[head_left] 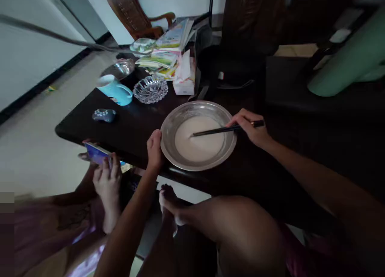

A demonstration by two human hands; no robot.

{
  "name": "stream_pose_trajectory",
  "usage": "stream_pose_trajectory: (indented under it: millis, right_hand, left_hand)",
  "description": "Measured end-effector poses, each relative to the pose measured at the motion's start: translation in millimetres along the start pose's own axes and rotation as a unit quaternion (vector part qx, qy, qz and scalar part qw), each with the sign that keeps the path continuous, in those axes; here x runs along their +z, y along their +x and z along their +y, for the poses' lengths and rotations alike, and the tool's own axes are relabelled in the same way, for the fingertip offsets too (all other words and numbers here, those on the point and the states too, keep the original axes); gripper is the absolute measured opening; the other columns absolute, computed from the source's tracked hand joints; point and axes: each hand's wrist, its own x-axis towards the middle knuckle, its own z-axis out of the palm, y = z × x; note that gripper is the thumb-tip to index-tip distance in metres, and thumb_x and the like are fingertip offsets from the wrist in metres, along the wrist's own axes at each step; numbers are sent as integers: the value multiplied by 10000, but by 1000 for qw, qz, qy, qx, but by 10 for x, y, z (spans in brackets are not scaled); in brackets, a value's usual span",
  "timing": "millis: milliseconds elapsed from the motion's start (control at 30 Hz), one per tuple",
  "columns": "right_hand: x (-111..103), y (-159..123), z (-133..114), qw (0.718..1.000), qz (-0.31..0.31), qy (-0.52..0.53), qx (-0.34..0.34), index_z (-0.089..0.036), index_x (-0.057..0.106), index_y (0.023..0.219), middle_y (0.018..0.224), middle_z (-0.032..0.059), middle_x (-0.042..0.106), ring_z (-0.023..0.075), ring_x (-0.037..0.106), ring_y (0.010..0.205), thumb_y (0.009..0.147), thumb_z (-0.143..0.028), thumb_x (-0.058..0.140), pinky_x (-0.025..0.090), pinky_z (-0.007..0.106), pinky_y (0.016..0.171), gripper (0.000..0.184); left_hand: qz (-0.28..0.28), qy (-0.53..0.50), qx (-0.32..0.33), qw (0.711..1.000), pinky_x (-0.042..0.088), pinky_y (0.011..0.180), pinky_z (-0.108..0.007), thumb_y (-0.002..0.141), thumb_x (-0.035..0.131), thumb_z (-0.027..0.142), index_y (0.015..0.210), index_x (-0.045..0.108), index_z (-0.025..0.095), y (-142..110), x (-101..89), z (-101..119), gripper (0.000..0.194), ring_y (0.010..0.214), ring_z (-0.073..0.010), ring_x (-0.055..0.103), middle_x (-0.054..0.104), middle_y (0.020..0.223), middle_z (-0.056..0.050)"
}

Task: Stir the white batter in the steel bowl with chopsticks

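Note:
A wide metal bowl (198,166) stands on the dark table, with a pale, milky liquid (200,146) in its bottom. My left hand (154,148) grips the bowl's left rim, its fingers partly hidden by the wall. Over the right rim, my right hand (249,126) is closed on dark chopsticks (215,130). Their tips dip into the liquid near the middle, leaving a small ripple there.
Beyond the bowl are a glass dish (150,90), a blue mug (116,90), a tissue box (184,78) and stacked booklets (171,48). A game controller (104,115) lies at left. Beside me another person holds a phone (96,151). A green cylinder (345,60) stands right.

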Motion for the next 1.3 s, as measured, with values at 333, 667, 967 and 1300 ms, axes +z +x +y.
stream_pose_trajectory:
  millis: [333, 667, 967, 1300]
  right_hand:
    - [-15, -2, 12, 999, 15, 40, 29, -249, 724, 736, 720, 11, 708, 165, 686, 712, 940, -492, 578, 547, 331, 699, 349]
    - [-13, 4, 14, 999, 16, 28, 17, -259, 724, 747, 721, 15, 710, 173, 686, 708, 943, -483, 579, 554, 352, 708, 331]
    - [-32, 18, 3, 1000, 16, 4, 19, -255, 723, 709, 705, 17, 702, 179, 664, 693, 939, -498, 574, 540, 365, 689, 366]
    - [-26, 6, 11, 999, 16, 19, 37, -253, 717, 726, 712, 19, 706, 184, 675, 706, 932, -525, 569, 552, 362, 693, 372]
  left_hand:
    - [10, -35, -37, 999, 310, 515, -213, 891, 609, 415, 567, 346, 200, -4, 20, 31, 469, 556, -97, 265, 287, 590, 55]
    - [8, -52, -39, 998, 305, 494, -208, 860, 645, 487, 563, 360, 197, -4, 18, 30, 504, 539, -90, 269, 298, 573, 57]
    - [9, -34, -31, 999, 312, 503, -208, 876, 627, 478, 569, 357, 199, -8, 20, 32, 495, 552, -95, 274, 302, 579, 55]
    - [10, -45, -36, 998, 309, 495, -207, 888, 626, 449, 561, 364, 196, -13, 32, 52, 489, 542, -91, 277, 306, 579, 52]
